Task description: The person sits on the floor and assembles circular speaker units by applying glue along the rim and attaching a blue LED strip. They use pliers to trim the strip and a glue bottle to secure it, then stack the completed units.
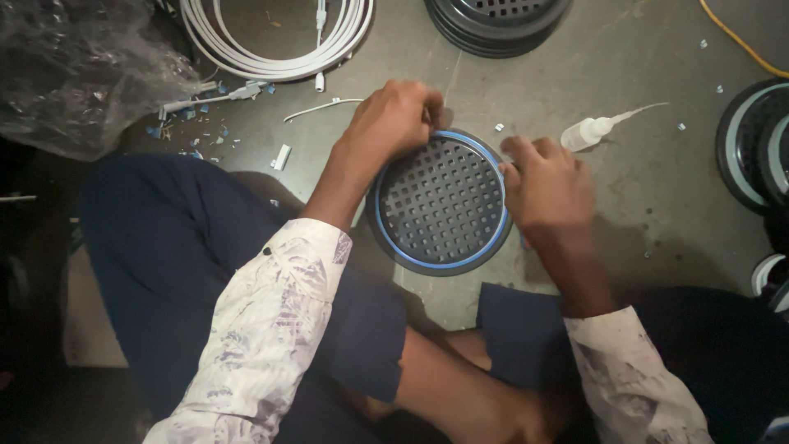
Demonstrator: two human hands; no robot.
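Fingers (427, 111) of both hands pinch the round grille's (440, 201) rim.

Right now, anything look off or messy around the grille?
Small blue and white scraps litter the floor left of the left hand. The glue-type squeeze bottle lies on its side beyond the right hand. The round grille itself looks intact.

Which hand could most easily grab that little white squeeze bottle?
The right hand. It rests on the round grille's right edge, close beside the bottle; the left hand is farther.
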